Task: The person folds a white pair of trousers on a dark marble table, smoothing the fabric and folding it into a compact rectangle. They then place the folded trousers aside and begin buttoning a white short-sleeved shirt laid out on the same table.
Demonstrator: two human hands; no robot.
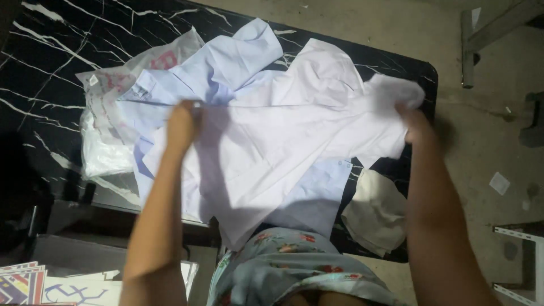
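White shirt (283,136): spread unfolded over the black marble table (68,62), not yet folded. Left hand (182,122) and right hand (416,122) pinch its opposite edges. Blue shirt (226,62) underneath; plastic bag (105,147) at table's left.

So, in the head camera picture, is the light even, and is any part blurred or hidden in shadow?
Head view: light is dim and uneven; the white cloth is brightest, almost washed out near the right hand; the left hand throws a soft shadow on it; the black marble table fades dark at left; the whole picture is slightly soft.
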